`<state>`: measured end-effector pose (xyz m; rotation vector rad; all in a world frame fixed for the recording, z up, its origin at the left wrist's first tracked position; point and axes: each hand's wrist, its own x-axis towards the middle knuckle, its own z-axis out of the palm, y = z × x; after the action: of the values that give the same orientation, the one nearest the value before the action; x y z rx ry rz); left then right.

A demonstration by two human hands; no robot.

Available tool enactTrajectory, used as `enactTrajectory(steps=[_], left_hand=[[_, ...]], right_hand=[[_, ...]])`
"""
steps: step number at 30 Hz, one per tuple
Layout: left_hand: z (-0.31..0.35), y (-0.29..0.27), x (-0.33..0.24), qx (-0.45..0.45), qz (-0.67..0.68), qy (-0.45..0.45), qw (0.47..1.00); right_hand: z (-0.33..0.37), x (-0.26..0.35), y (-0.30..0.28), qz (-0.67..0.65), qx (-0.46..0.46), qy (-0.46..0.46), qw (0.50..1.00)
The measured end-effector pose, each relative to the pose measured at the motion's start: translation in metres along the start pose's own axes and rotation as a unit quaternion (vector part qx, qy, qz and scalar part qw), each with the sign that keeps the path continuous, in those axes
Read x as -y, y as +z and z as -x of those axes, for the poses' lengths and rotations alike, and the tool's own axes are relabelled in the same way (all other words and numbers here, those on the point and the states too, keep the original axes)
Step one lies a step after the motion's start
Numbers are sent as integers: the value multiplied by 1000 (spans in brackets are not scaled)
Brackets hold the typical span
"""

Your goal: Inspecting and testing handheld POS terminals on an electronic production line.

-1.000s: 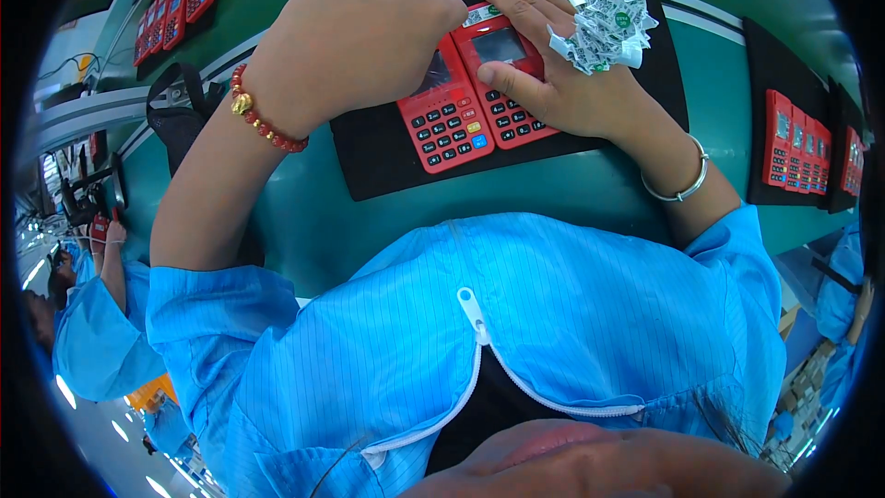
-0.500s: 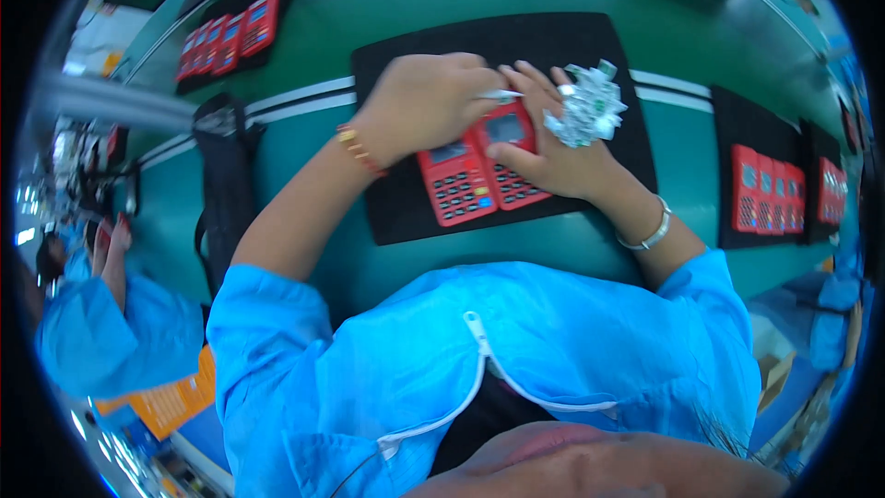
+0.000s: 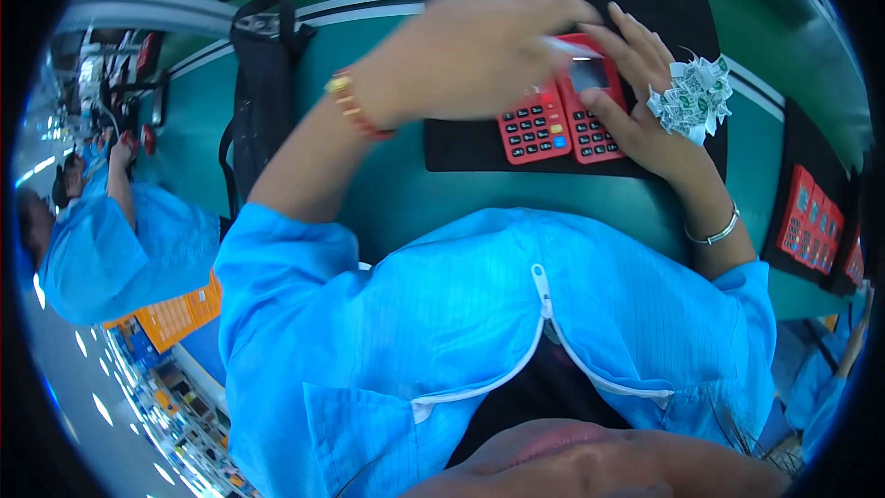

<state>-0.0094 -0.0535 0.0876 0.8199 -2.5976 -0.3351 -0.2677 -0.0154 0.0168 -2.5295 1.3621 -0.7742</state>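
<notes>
Left hand [image 3: 475,55] swept down, left red terminal [image 3: 533,134] losing its screen beneath it! Blur there, but fingers look closed on thin white sliver [image 3: 564,46], eleven o'clock of right red terminal [image 3: 586,76]'s screen. Right hand [image 3: 650,115], two o'clock in view: fingers extended, thumb spread wide, laid over that terminal's right side; grip, cannot tell. Label bunch [image 3: 691,97] on its back. Terminals side by side on black mat [image 3: 466,149], between one and two o'clock.

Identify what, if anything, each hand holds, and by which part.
Left hand: a white strip, seemingly by one end; exact spot unclear. Right hand: none evident, resting over a red keypad device.
</notes>
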Motion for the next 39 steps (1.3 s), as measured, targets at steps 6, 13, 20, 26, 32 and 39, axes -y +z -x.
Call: enactTrajectory(steps=[6,13,20,26,32,39], left_hand=[[37,-34,32,115,-144,-16,983],[26,-25,21,145,-204,-14,968],[34,24,34,-53,-125,18,991],[34,8,57,-18,1,-65,998],[14,46,37,-56,-50,-55,996],[-24,30,-27,58,157,-23,986]], right_hand=[[-13,38,6,45,79,-91,992],[-15,38,9,29,107,-80,991],[-22,42,12,-16,86,-102,991],[-26,45,5,-1,102,-85,991],[-28,47,-4,6,158,-74,985],[-22,48,-2,-219,365,170,889]])
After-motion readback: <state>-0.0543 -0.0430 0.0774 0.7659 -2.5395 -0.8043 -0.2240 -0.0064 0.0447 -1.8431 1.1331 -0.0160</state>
